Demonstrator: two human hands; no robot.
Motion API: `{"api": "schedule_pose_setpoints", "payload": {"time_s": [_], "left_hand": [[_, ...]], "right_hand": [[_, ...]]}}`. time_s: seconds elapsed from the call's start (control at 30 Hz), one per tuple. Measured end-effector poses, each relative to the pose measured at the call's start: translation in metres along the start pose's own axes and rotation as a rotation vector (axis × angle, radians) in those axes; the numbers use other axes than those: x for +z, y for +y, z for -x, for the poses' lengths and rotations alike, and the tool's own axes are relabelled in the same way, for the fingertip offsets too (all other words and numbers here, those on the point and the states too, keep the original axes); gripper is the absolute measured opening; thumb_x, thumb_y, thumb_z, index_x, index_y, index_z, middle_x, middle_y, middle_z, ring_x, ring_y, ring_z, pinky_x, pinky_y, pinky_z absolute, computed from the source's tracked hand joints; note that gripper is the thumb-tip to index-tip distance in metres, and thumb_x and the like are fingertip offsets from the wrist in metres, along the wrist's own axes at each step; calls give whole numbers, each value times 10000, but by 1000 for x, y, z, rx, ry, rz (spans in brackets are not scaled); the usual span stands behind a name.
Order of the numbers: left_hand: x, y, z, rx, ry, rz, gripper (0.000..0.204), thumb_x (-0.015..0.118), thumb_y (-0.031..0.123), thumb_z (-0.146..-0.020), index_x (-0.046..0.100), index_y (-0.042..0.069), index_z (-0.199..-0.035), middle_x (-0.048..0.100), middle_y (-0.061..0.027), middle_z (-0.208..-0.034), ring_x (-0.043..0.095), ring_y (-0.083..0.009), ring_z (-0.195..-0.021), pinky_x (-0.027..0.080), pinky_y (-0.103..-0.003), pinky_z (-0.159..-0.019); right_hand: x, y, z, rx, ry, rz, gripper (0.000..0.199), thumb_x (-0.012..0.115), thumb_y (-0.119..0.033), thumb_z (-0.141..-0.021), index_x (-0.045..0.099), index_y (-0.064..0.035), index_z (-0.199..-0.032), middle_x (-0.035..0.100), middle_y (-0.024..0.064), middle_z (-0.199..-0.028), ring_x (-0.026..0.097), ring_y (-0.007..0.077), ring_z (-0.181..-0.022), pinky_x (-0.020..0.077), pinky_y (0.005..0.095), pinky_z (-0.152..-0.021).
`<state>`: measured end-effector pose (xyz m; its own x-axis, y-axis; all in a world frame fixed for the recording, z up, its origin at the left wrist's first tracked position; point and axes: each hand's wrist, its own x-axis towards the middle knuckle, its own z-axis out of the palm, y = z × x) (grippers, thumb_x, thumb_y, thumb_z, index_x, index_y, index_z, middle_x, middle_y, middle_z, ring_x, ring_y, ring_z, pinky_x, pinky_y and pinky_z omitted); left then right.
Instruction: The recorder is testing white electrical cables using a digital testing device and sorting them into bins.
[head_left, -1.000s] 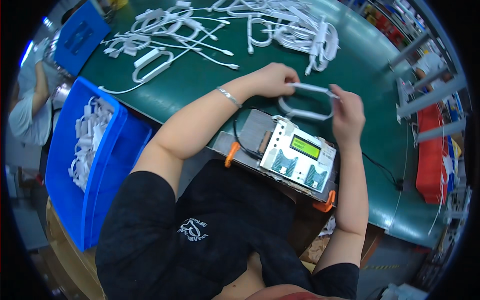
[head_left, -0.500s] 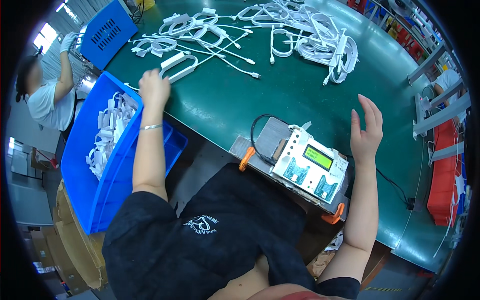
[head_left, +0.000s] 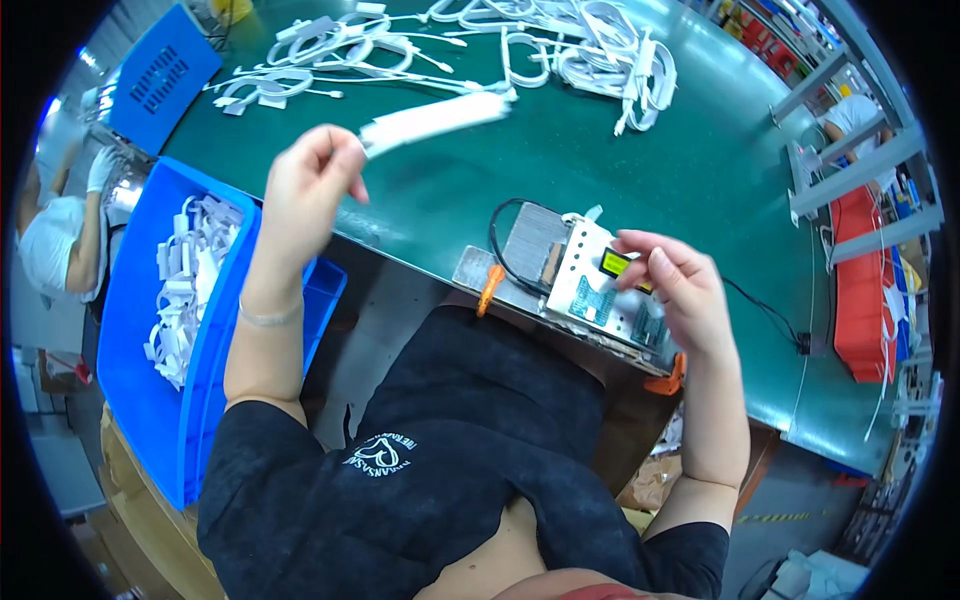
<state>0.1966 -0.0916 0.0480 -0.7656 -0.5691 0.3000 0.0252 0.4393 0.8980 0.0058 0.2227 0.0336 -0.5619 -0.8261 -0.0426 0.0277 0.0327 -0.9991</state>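
My left hand (head_left: 312,185) is raised over the left part of the table, thumb and fingers pinched on one end of a coiled white cable (head_left: 435,122). The cable is smeared by motion and stretches rightward from my fingertips. My right hand (head_left: 685,295) hovers over the white test box (head_left: 572,285) with fingers bent and apart, and I see nothing held in it. It hides part of the box's lit yellow-green screen (head_left: 613,262). Teal circuit boards (head_left: 592,302) sit on the box's face.
Looped white cables (head_left: 350,45) lie along the far side of the green table (head_left: 450,195). A blue bin (head_left: 135,330) holding white cables stands at left. Orange clamps (head_left: 490,290) grip the near edge. A red bin (head_left: 862,290) is at right; a co-worker (head_left: 65,245) is at far left.
My left hand has lifted the coiled cable off the table and brought it rightward. My right hand has moved left over the test box, its fingers more bent. The view has shifted slightly.
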Motion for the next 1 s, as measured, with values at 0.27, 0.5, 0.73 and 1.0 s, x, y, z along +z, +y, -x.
{"api": "schedule_pose_setpoints", "payload": {"time_s": [0.27,0.5,0.73,1.0], "left_hand": [[71,8,81,118,-854,-160,192,665,34,-727,542,35,-874,563,-115,-821,593,-279,-713,477,-344,-600],[25,-16,84,-9,-1102,-563,188,608,10,-732,564,40,-912,610,-144,-831,601,-338,-792,482,-400,-681],[18,15,50,-23,-1014,-242,359,670,-7,-672,614,14,-1026,627,-108,-792,639,-193,-730,475,-261,-576],[92,21,64,-158,-887,205,165,741,78,-697,618,41,-801,625,-19,-710,541,-59,-588,387,-197,-514]], "right_hand": [[-10,30,71,-162,350,-765,365,407,-191,-975,396,31,-1264,547,94,-1121,350,60,-526,318,186,-465],[-42,32,158,-501,1017,-685,293,460,-102,-956,456,38,-1213,531,82,-923,454,110,-703,438,233,-642],[17,40,136,-120,499,-225,346,455,-237,-953,590,2,-742,532,41,-502,418,71,-342,286,194,-335],[53,75,99,157,570,-449,344,458,-188,-938,520,-22,-643,481,48,-473,404,108,-353,307,220,-354]]}}
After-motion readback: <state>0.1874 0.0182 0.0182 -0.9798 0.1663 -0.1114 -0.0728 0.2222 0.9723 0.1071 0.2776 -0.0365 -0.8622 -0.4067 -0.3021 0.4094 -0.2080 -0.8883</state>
